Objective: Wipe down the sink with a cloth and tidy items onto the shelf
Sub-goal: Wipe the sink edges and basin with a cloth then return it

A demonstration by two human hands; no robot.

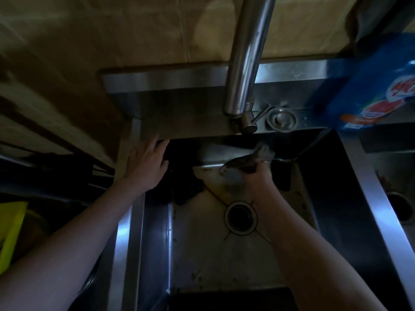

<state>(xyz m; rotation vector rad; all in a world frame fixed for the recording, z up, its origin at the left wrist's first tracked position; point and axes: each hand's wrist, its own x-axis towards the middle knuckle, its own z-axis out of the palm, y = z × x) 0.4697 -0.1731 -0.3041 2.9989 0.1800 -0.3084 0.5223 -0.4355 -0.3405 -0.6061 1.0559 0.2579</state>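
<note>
The view looks straight down into a dim stainless steel sink [155, 243], whose pale floor is stained and speckled around a round drain [240, 217] near its middle. The right hand [258, 176] is closed around a crumpled cloth [241, 163], pressing it against the far part of the sink floor, just beyond the drain; the cloth is blurred, and one end of it sticks out past the knuckles toward the far wall. The left hand [147, 163] holds nothing: its fingers are spread and it lies flat at the far left corner of the sink, on the rim, with the fingertips reaching toward the steel ledge [179, 129] behind the basin. The two hands are well apart. A dark mass lies in the far left of the basin, just beside the left hand; what it is cannot be told. A tall metal faucet [244, 70] rises from the far ledge. A blue detergent bottle [368, 86] stands at the far right. A second basin [397, 198] shows at the right edge.
</note>
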